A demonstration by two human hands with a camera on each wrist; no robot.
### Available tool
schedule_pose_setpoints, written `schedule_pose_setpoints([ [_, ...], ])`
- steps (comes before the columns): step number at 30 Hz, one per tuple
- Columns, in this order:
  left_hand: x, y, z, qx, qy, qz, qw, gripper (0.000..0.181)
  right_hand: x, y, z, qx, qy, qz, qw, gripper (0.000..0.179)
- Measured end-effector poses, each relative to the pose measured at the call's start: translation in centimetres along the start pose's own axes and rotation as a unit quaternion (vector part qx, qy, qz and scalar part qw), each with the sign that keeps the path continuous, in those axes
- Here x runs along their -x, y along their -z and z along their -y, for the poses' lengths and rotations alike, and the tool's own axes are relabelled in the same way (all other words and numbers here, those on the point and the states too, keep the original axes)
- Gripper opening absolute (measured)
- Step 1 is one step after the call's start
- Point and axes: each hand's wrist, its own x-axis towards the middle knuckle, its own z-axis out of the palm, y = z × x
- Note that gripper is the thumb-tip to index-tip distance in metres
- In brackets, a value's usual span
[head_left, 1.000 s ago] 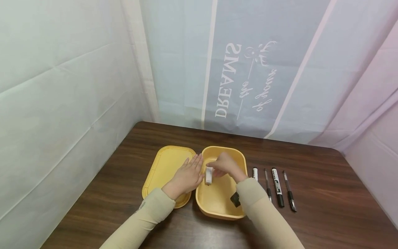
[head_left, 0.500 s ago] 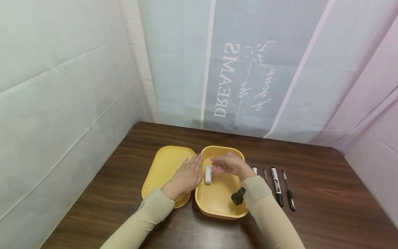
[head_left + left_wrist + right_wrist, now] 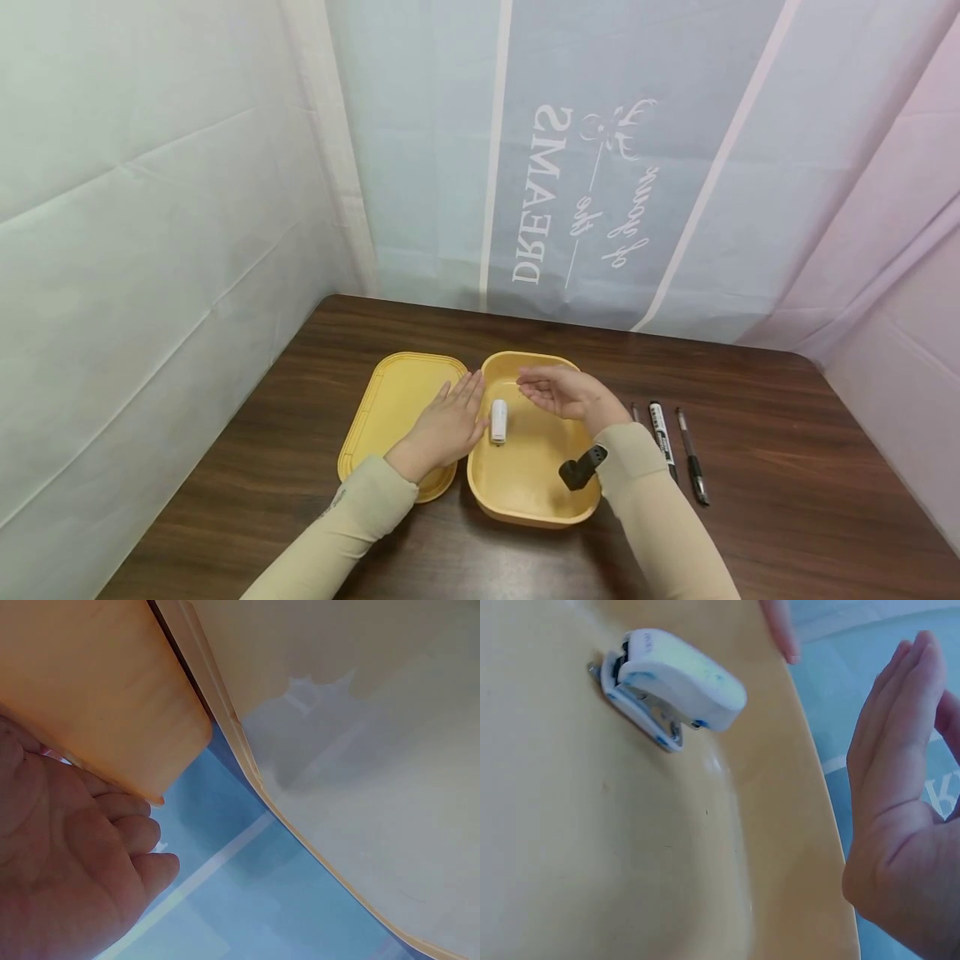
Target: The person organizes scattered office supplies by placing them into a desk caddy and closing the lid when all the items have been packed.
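Observation:
A small white stapler lies in the yellow box, close to its left wall. The right wrist view shows the stapler with its arm lifted from its base. My left hand has its fingers straight, resting along the box's left rim and reaching over the yellow lid. Over the far right part of the box, my right hand is apart from the stapler, fingers extended together and holding nothing. In the right wrist view that hand appears beyond the box wall.
On the dark wooden table, right of the box, lie a marker and a pen. Another pen is mostly hidden by my right arm. A black camera on my right wrist hangs over the box.
My right hand has left the stapler and moved right, its fingers straightening. The stapler stays in the box. My left hand keeps its place.

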Motion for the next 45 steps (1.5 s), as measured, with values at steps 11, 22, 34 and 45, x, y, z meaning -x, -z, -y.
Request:
schedule_pose_setpoints([
  [11,-0.1,0.4,-0.2,0.011,0.001,0.006,0.9999,0.061,1.9,2.1,1.5,-0.081,0.021,0.014,0.9964,0.033],
  [22,-0.3,0.3,-0.2,0.009,0.004,0.006,0.9999,0.061,4.5,5.2,3.0,-0.131,0.024,-0.019,0.9909,0.024],
  [34,-0.3,0.1,-0.1,0.014,0.002,0.003,0.9999,0.061,7.3,8.9,2.6,-0.183,0.037,-0.004,0.9824,0.027],
  [45,-0.2,0.1,-0.1,0.019,0.000,0.001,0.9998,0.060,9.6,11.4,2.1,-0.209,0.056,-0.021,0.9761,0.024],
])
